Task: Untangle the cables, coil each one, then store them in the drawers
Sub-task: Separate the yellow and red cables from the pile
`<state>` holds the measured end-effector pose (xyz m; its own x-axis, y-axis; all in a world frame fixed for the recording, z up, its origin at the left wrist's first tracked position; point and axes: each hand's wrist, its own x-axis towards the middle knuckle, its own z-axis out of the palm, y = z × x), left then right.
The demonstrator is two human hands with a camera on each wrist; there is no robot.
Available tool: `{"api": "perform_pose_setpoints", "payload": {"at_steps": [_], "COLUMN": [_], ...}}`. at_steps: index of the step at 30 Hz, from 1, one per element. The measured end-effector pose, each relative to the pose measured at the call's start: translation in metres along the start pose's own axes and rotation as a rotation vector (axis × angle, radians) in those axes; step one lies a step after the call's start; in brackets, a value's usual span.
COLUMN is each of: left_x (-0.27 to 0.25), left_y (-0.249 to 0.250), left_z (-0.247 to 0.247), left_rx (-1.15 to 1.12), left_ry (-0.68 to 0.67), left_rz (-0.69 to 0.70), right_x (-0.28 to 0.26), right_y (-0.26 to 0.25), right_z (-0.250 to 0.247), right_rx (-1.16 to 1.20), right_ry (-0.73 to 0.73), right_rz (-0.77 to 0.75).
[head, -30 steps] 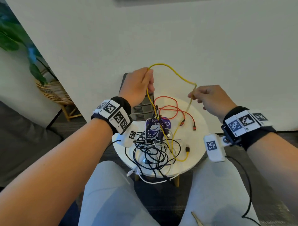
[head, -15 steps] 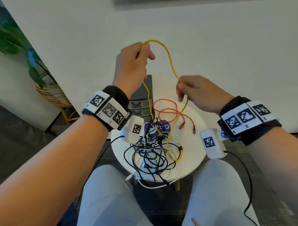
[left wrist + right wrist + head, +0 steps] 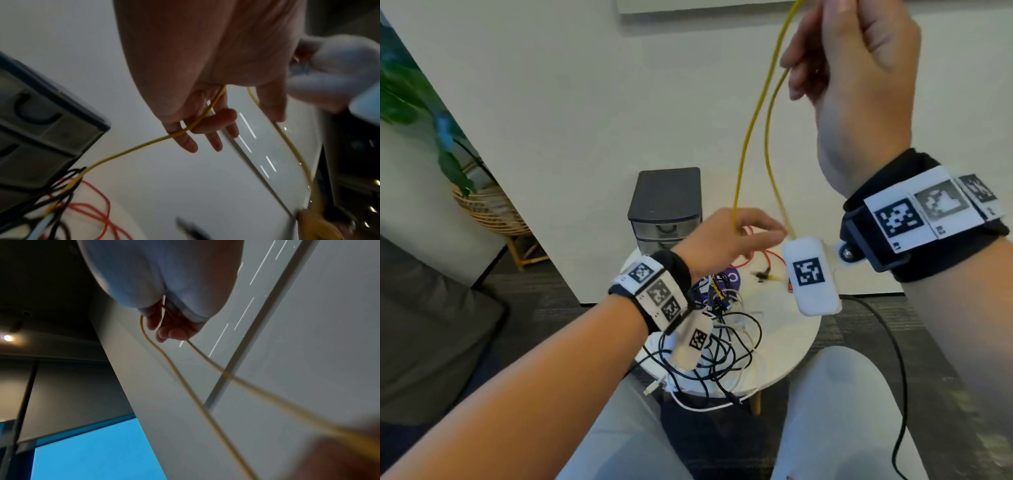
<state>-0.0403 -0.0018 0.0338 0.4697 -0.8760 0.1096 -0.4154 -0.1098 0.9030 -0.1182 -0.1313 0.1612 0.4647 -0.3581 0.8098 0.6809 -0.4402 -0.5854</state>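
Far left of my left hand: a green plant [image 3: 400, 99] in a wicker stand [image 3: 489, 212], out of play. My left hand [image 3: 726, 240] sits low over the round white table [image 3: 798, 346], fingers mostly straight and loosely spread. In the left wrist view one strand of the yellow cable [image 3: 751, 126] runs across the fingers [image 3: 218, 120], caught between them more than gripped; no tight curl around it. From there that strand drops down-left into the tangle of black and white cables [image 3: 715, 346], which lies right under and just behind my left wrist on the table. A purple item [image 3: 726, 277] sits in the pile near the wrist; can't tell what it is. Just beyond my left hand, against the wall, stands the dark drawer unit [image 3: 664, 202], drawers look closed. Between my two hands the red cable [image 3: 767, 257] loops flat on the table, partly hidden by the left hand, with a couple of small connector ends lying beside it. Two yellow strands rise from the left hand area up to my right hand [image 3: 859, 82], which is raised high, near the top edge of the head view. Right hand's fingers are curled and pinch the cable's bend; the right wrist view shows both strands leaving the fingertips [image 3: 172, 334] and hanging down toward the left hand. Below the right wrist, a black lead [image 3: 893, 346] trails down past my knee.
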Motion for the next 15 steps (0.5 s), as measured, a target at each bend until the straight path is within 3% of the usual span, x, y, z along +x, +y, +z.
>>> {"api": "perform_pose_setpoints", "payload": {"at_steps": [7,10,12,15], "left_x": [0.011,0.013,0.010,0.008], "left_y": [-0.006,-0.010,-0.022,-0.030], "left_z": [0.006,0.000,0.000,-0.013], "left_rx": [-0.092,0.160,0.350,0.335], "left_ry": [0.054,-0.177,-0.255,-0.104], "left_rz": [0.017,0.017,0.019,-0.074], "right_x": [0.007,0.009,0.012,0.010], "right_y": [-0.006,-0.005,-0.005,-0.003], "right_z": [-0.012,-0.016,-0.021,-0.034], "right_rx": [0.167,0.236,0.250,0.207], "right_ry": [0.197,0.250,0.303,0.383], "right_rz": [-0.020,-0.034,-0.037,-0.013]}}
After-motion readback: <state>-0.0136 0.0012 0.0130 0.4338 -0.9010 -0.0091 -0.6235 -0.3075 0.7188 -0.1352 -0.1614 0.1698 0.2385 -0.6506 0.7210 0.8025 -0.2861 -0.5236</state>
